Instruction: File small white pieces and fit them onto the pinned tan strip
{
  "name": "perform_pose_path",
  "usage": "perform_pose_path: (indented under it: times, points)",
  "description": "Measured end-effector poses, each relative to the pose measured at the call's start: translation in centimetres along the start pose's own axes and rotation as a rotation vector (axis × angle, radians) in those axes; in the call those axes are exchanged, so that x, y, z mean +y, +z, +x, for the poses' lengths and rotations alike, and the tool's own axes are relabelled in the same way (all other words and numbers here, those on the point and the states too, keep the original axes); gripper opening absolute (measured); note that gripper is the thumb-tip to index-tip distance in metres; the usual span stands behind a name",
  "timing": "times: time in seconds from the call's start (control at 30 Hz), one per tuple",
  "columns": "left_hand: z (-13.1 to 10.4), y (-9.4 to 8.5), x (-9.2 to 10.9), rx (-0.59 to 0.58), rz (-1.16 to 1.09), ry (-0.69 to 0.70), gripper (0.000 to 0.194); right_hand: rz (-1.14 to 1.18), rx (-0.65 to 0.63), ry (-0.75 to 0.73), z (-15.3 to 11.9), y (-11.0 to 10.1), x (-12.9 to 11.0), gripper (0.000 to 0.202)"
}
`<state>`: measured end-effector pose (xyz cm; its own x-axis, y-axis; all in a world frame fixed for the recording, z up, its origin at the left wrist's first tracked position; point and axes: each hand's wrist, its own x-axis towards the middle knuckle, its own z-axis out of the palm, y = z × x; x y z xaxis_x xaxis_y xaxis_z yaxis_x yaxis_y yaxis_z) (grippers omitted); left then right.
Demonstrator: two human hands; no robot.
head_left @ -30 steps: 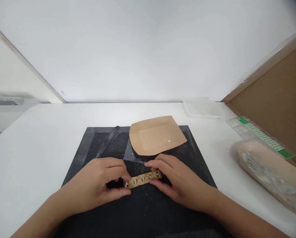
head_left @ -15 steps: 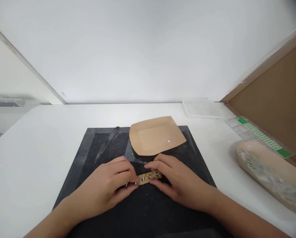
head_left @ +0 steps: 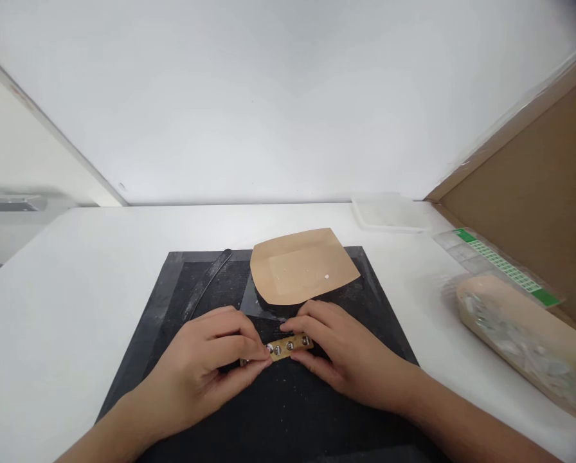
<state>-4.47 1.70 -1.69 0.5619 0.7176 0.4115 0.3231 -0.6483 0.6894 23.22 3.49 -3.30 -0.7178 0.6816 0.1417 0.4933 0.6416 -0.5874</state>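
A narrow yellowish strip (head_left: 284,347) with several small round metal pieces in a row lies between my hands on a black board (head_left: 278,411). My left hand (head_left: 215,360) is closed, thumb and fingertips pinched at the strip's left part, which the fingers partly hide. At the strip's right end, my right hand (head_left: 346,347) grips it with the thumb at the near edge and the fingers curled at the far side. Just beyond the hands, a shallow tan paper tray (head_left: 302,257) holds a small white bit.
A thin dark tool (head_left: 208,283) rests at the board's back left. On the right stand a tan tray (head_left: 519,334) of clear plastic packets and a clear case with a green-and-white label (head_left: 504,263). A translucent lid or tray (head_left: 389,213) sits at the back wall.
My left fingertips have shifted slightly right along the strip, and the thumb and index finger are closer together. My right hand has hardly moved. The whole view has shifted a little.
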Motion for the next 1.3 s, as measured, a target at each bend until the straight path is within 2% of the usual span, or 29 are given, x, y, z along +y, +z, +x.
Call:
perform_pose_path:
  times: [0.13, 0.33, 0.43, 0.57, 0.67, 0.77, 1.1, 1.3]
  points:
    - [0.4, 0.0, 0.7, 0.09, -0.057, 0.032, 0.019, -0.076, 0.006, -0.055, 0.1, -0.2, 0.1, 0.033]
    - [0.4, 0.6, 1.8, 0.156, -0.148, 0.062, 0.023, -0.068, 0.134, -0.191, 0.0, -0.7, -1.0, 0.039]
    - [0.2, 1.2, 2.3, 0.174, -0.218, 0.01, 0.019, -0.036, 0.151, -0.241, 0.1, -0.4, -2.0, 0.044]
    - [-0.1, 2.0, 2.8, 0.173, -0.271, -0.041, 0.013, -0.047, 0.183, -0.301, 0.3, 0.1, -2.9, 0.028]
    - [-0.1, 2.2, 2.8, 0.174, -0.266, -0.066, 0.008, -0.073, 0.195, -0.323, 0.3, 0.3, -3.0, 0.036]
    - [-0.1, 2.3, 2.7, 0.18, -0.243, -0.101, 0.013, -0.091, 0.2, -0.319, 0.2, 0.4, -2.9, 0.046]
    - [-0.1, 2.1, 2.8, 0.09, -0.348, -0.205, 0.018, -0.082, 0.16, -0.287, 0.2, 0.2, -2.7, 0.034]
    - [0.0, 1.8, 2.6, 0.022, -0.512, -0.288, 0.016, -0.07, 0.205, -0.305, 0.3, 0.1, -2.4, 0.038]
